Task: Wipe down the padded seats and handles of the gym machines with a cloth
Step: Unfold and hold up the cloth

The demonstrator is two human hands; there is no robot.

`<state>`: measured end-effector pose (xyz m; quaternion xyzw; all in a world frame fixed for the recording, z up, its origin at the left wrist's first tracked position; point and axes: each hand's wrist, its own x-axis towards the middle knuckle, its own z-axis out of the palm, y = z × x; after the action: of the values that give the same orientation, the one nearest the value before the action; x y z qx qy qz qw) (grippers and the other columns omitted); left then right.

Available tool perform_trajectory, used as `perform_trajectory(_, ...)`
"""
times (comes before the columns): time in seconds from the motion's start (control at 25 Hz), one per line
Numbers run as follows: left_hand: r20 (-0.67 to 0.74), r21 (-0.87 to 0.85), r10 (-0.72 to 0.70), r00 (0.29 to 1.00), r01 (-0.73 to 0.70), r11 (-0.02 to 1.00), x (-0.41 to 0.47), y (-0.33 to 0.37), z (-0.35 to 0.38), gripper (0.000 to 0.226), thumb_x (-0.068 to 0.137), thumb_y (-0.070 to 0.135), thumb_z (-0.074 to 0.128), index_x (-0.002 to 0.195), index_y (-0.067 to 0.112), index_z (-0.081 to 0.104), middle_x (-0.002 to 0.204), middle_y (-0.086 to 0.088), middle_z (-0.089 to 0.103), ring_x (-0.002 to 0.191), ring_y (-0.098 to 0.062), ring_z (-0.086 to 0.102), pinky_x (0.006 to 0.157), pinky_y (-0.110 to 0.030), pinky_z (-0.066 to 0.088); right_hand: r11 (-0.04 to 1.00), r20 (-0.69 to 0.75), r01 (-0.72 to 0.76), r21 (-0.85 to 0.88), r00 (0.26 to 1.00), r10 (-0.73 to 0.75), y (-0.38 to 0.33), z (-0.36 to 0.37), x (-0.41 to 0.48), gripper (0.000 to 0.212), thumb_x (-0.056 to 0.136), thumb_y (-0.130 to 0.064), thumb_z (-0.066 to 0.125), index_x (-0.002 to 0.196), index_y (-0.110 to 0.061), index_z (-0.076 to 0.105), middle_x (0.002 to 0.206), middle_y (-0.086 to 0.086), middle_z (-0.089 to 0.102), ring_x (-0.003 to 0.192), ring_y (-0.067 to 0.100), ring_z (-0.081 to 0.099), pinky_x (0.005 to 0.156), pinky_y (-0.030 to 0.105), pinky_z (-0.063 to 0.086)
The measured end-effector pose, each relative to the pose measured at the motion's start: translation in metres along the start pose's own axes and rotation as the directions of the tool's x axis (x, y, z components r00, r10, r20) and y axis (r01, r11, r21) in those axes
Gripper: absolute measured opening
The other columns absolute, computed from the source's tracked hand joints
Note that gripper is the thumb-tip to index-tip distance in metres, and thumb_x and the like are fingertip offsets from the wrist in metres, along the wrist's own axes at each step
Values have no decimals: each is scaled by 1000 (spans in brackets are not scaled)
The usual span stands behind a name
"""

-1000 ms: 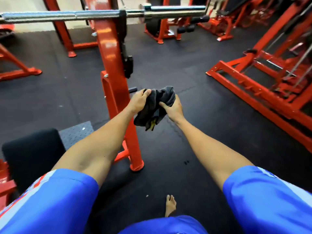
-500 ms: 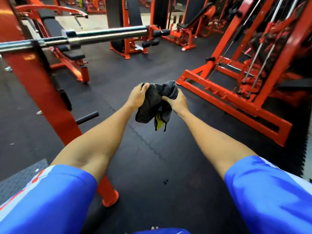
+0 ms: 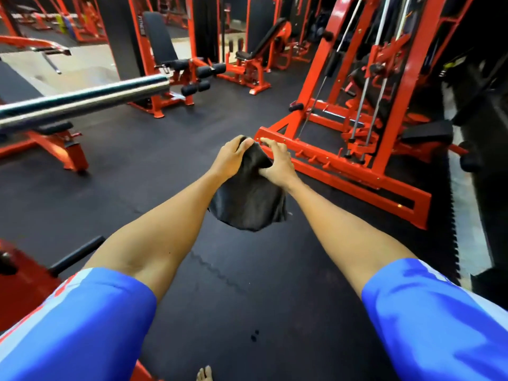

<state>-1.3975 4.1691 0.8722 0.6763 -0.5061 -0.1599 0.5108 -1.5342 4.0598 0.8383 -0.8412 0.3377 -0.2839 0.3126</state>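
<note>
1. Cloth (image 3: 247, 204) in mid-air over floor, touching no machine.
2. Gripped at top by left hand (image 3: 229, 158); pinched by right hand (image 3: 276, 165).
3. No wiping under way; machine padding (image 3: 160, 37) well apart, judged still outstanding.

- Cloth (image 3: 247, 199), hanging below the fingers (image 3: 270, 146): plain charcoal black.
- Sleeves (image 3: 439, 325), nearer than the fingers: bright blue, with white and red stripes on the left.
- Floor (image 3: 165, 166): black, jigsaw seams.
- Frames (image 3: 343, 171), beyond the fingers: orange-red.
- Pads (image 3: 162, 37): black.
- Bar (image 3: 82, 101), left of the fingers: chrome silver.
</note>
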Motion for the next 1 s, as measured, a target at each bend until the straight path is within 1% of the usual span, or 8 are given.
perform_trajectory(0.16,70,59,123,990,-127,990,69,-5,22,22,104,32,56,92,16,64,91,2,68,82,-8,57,77,-27,43,997,64,-83,6,995,82,14,-14,50,27,79,-9,74,105,-13,70,103,7,73,96,20,66,90,43,54)
perform_trajectory(0.28,232,104,120,965,-147,984,117,-5,31,26,92,38,74,105,18,63,96,11,66,92,-8,58,81,-25,42,995,-4,-86,48,996,87,26,-34,74,35,84,5,71,115,-12,71,107,2,71,97,12,62,85,27,49)
perform_trajectory(0.4,536,285,14,844,-197,938,162,-24,39,88,73,35,92,146,15,47,136,4,58,123,-12,53,107,-30,41,990,-87,-140,17,986,141,50,-51,93,29,85,2,74,114,1,69,110,9,71,99,15,59,75,21,40)
perform_trajectory(0.56,555,469,-83,828,-229,853,209,-43,65,67,78,31,86,136,11,60,129,-7,66,117,-27,61,99,-40,48,973,-166,-211,88,960,224,93,-73,117,30,86,-3,79,114,0,68,113,12,72,100,17,61,79,23,40)
perform_trajectory(0.64,526,359,-64,848,-152,921,230,-29,84,49,85,25,81,129,11,66,114,-1,66,105,-19,62,79,-28,51,951,-180,-252,179,942,283,117,-91,132,34,90,-5,76,122,-2,66,117,8,70,106,16,62,87,26,44)
perform_trajectory(0.72,455,109,-98,885,54,993,252,-6,104,33,87,24,79,118,15,71,97,4,69,89,-14,64,63,-19,50,933,-190,-251,258,934,304,136,-114,158,32,95,-12,72,126,-9,64,120,2,69,112,17,62,97,33,48)
perform_trajectory(0.84,420,-332,-243,874,397,856,291,23,130,50,78,51,81,112,16,75,102,-4,78,103,-25,72,91,-34,57,930,-233,-215,299,928,290,154,-153,207,34,99,-26,67,131,-16,63,129,2,69,122,19,61,108,38,47)
perform_trajectory(1.0,581,-421,-329,744,621,660,322,30,180,82,83,84,49,126,17,70,125,-12,72,116,-30,68,102,-45,50,876,-167,-281,392,915,368,192,-199,265,34,102,-32,62,132,-14,63,129,5,69,118,22,66,108,43,50)
